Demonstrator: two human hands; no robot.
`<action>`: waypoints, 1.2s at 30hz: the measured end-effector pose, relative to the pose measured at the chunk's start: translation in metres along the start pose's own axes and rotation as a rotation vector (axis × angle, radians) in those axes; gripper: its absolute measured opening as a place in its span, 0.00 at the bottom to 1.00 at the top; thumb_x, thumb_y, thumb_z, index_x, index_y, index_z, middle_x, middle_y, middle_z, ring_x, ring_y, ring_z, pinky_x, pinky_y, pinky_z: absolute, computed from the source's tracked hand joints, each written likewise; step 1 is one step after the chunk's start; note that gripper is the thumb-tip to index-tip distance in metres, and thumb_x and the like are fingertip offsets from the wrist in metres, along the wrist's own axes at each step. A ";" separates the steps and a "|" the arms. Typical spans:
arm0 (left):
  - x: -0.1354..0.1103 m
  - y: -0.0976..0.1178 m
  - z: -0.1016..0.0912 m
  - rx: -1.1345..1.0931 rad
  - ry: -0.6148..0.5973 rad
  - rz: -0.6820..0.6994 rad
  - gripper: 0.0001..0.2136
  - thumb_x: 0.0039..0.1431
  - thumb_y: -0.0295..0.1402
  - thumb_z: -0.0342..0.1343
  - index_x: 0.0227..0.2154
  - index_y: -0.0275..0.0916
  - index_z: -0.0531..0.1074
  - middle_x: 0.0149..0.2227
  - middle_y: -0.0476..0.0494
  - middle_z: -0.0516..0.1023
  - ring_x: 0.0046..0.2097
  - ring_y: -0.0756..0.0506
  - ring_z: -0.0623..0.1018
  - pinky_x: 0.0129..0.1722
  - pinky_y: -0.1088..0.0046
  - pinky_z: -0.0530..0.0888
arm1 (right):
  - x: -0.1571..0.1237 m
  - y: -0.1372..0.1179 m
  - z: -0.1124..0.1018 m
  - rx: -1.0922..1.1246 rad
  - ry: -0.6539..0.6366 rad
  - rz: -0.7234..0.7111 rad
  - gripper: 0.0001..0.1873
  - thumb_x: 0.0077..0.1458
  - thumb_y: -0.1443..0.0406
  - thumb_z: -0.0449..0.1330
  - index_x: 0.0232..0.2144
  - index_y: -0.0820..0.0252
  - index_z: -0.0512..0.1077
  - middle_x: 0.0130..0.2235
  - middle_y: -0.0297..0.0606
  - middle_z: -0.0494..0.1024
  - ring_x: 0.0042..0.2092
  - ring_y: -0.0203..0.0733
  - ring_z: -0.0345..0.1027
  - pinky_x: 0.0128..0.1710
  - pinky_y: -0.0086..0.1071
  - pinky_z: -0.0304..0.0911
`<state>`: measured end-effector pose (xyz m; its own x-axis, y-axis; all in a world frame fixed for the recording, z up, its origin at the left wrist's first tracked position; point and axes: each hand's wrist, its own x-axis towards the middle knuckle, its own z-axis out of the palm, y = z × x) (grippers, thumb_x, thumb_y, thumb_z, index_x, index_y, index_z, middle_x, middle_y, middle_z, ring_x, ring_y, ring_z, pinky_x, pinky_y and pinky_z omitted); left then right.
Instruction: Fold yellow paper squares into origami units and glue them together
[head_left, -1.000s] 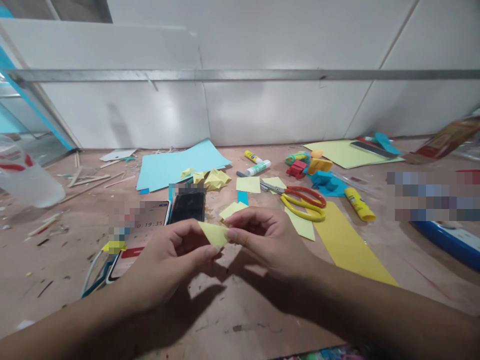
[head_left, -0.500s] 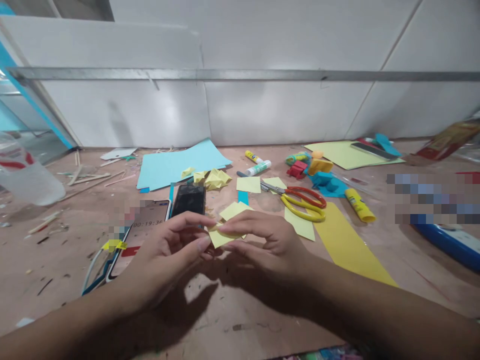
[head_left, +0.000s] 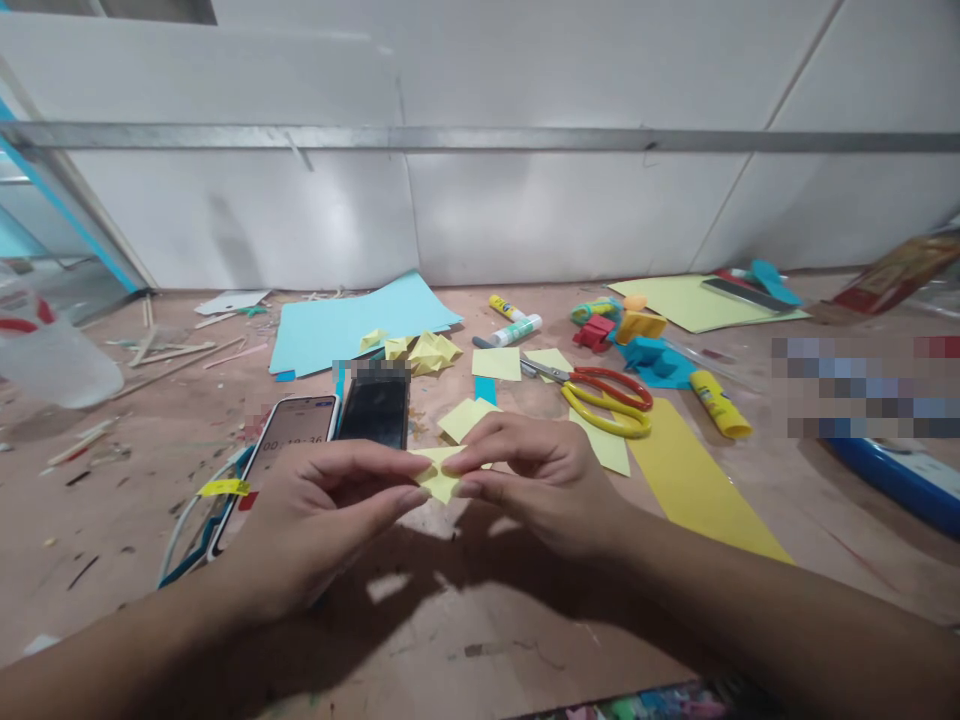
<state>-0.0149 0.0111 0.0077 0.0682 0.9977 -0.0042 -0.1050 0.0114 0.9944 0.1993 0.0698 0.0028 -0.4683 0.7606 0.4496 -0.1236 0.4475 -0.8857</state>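
Observation:
A small piece of pale yellow paper (head_left: 441, 484) is pinched between both hands above the table, its middle creased. My left hand (head_left: 337, 500) grips its left side between thumb and forefinger. On the right side, my right hand (head_left: 536, 475) holds it the same way. Just behind the fingers lie loose yellow paper squares (head_left: 466, 418), partly covered by my right hand. Folded yellow paper shapes (head_left: 433, 353) rest farther back, beside a light blue sheet (head_left: 352, 325). Scissors (head_left: 611, 400) with red and yellow handles lie right of the squares.
A phone with a timer (head_left: 296, 420) and a dark phone (head_left: 373, 408) lie left of centre. Glue sticks (head_left: 517, 330), folded red (head_left: 595, 333) and blue paper pieces (head_left: 652, 358), and a yellow strip (head_left: 697, 480) spread rightward. A translucent cup (head_left: 60, 350) stands far left.
The fingers of both hands have shifted to a matching pinch on the yellow paper, which now shows a crease between them. The view has tilted slightly.

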 end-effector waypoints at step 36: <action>-0.004 0.001 0.018 0.103 0.091 0.206 0.06 0.56 0.26 0.68 0.25 0.41 0.79 0.30 0.50 0.80 0.33 0.51 0.79 0.34 0.80 0.74 | -0.008 -0.009 0.021 0.078 0.170 0.212 0.08 0.50 0.63 0.74 0.25 0.59 0.80 0.28 0.35 0.81 0.30 0.36 0.73 0.32 0.29 0.68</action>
<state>0.0027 0.0062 0.0111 -0.0342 0.9803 0.1945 -0.0054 -0.1948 0.9808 0.1854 0.0496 0.0048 -0.3378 0.9045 0.2602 -0.1089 0.2371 -0.9654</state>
